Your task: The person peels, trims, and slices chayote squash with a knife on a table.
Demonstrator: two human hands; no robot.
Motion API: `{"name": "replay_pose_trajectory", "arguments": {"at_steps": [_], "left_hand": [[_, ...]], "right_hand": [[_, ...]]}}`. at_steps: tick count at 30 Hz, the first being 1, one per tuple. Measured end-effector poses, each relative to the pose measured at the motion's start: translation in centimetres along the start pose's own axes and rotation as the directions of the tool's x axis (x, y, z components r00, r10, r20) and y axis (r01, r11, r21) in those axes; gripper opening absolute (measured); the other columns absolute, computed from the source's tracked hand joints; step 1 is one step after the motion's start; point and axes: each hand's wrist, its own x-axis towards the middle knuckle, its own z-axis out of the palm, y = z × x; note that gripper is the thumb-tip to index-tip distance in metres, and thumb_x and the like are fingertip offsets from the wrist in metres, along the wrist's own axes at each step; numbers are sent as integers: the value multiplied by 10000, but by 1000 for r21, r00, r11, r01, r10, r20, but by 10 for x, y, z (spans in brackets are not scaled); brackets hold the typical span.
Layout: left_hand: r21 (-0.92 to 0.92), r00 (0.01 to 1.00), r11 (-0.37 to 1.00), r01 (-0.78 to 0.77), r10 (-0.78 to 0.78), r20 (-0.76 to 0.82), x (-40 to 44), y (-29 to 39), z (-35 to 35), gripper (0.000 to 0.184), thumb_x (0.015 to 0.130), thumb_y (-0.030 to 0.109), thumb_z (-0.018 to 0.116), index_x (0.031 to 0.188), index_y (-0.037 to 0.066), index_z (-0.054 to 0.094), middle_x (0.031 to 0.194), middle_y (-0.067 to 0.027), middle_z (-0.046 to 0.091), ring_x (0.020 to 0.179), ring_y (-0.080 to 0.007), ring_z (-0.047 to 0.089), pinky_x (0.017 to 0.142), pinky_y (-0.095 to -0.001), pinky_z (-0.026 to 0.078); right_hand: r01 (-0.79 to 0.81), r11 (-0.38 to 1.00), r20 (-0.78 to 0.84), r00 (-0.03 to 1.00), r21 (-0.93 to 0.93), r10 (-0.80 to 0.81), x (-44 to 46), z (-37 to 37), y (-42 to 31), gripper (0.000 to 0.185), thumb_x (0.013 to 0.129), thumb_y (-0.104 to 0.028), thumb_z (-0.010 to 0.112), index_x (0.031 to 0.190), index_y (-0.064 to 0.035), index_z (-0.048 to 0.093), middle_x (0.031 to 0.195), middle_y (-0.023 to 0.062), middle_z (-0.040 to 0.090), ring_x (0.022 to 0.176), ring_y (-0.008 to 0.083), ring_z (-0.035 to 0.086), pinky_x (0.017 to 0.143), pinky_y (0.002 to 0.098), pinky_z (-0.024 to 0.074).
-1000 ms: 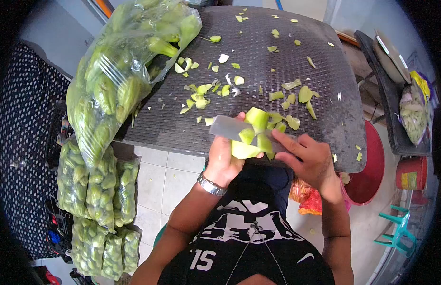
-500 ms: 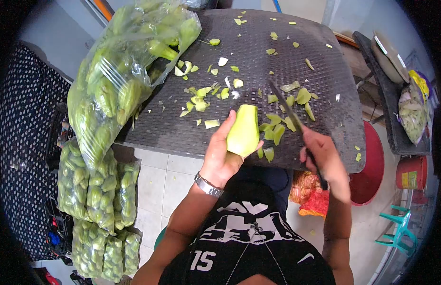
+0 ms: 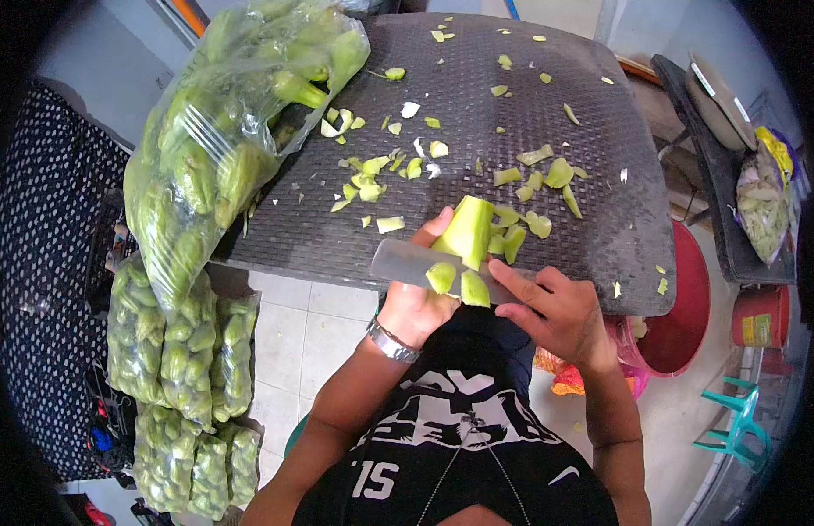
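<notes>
My left hand [image 3: 414, 314] is closed round the lower part of a pale green peeled chayote [image 3: 465, 230], held upright near the front edge of the dark woven-pattern table [image 3: 591, 267]. In my right hand [image 3: 560, 314] is a knife [image 3: 396, 261], its broad blade lying crosswise over the chayote's lower part and pointing left. Two cut slices [image 3: 440, 278] rest against the blade. The right index finger reaches along the knife; the handle is mostly hidden by the hand. Scattered peelings [image 3: 370, 186] lie on the table around both hands.
A big clear plastic bag of chayotes [image 3: 196, 167] leans over the table's left side. Several more filled bags [image 3: 188, 359] stand on the floor below it. To the right are a red tub [image 3: 687, 298], a red bucket [image 3: 759, 317], a green stool [image 3: 738, 408] and a dark side table [image 3: 700, 158].
The knife has swung left and down from above the table to the chayote. Slices now show on its blade. The chayote has tilted slightly to the right.
</notes>
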Motion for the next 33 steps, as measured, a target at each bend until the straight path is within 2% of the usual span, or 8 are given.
{"name": "replay_pose_trajectory", "arguments": {"at_steps": [10, 12, 15, 19, 23, 26, 28, 33], "left_hand": [[6, 993, 993, 117, -117, -34, -8, 6, -5, 469, 1020, 480, 572, 1256, 81, 644, 1081, -124, 716, 847, -288, 728, 547, -380, 605], [-26, 994, 995, 101, -102, -32, -9, 5, -3, 498, 1019, 513, 568, 1251, 79, 647, 1073, -122, 712, 863, -280, 724, 590, -380, 604], [-103, 999, 994, 47, -48, -4, -4, 4, -9, 547, 1012, 563, 564, 1245, 75, 648, 1065, -118, 704, 882, -265, 712, 695, -392, 606], [75, 983, 987, -140, 147, -105, 5, -1, -5, 592, 1002, 602, 559, 1258, 73, 636, 1066, -107, 693, 884, -249, 688, 811, -399, 588], [120, 988, 985, -128, 137, -71, 2, 3, 1, 546, 1019, 569, 552, 1275, 91, 621, 1065, -92, 692, 859, -247, 683, 766, -387, 591], [84, 995, 993, -84, 89, -46, 0, 7, -2, 496, 1024, 542, 556, 1265, 115, 625, 1064, -95, 699, 854, -245, 699, 736, -394, 600], [80, 993, 990, -112, 115, -28, 3, 3, -2, 493, 1015, 550, 567, 1253, 123, 632, 1045, -89, 707, 824, -235, 704, 722, -382, 599], [113, 986, 982, -151, 158, -51, 2, -3, 5, 466, 999, 558, 593, 1176, 133, 667, 985, -81, 721, 756, -224, 707, 691, -357, 592]], "right_hand": [[-130, 979, -219, 962, 155, 162, 6, 0, 70, 461, 953, -259, 735, 1396, -165, 651, 735, 59, 639, 606, 204, 622, 568, 378, 529], [-572, 668, 76, 783, 475, 617, 4, -13, 78, 423, 1050, -314, 610, 1385, -56, 622, 719, 79, 659, 531, 134, 597, 465, 312, 493], [-622, -120, 567, 595, 774, 569, 3, -31, 84, 457, 1082, -423, 515, 1344, -58, 594, 687, 107, 636, 401, 120, 515, 350, 259, 403], [-595, -333, 676, 569, 732, 469, 4, -24, 57, 446, 1088, -454, 475, 1284, -67, 577, 685, 122, 634, 340, 96, 435, 301, 238, 327], [-698, 278, 497, 683, 660, 536, -1, 2, 38, 485, 1093, -380, 500, 1444, -48, 542, 721, 71, 658, 437, 112, 518, 401, 283, 425], [-265, 893, 34, 962, 364, 272, 0, 6, 8, 508, 989, -350, 677, 1462, -188, 589, 728, 48, 608, 585, 197, 613, 528, 347, 497], [-131, 983, 12, 991, 129, 130, 1, 3, -10, 586, 883, -418, 765, 1442, -331, 613, 711, 54, 509, 570, 247, 600, 524, 365, 503], [-42, 999, 41, 998, -2, 42, 1, -1, -18, 638, 800, -341, 835, 1401, -217, 661, 711, 49, 483, 561, 206, 549, 515, 346, 464]]}}
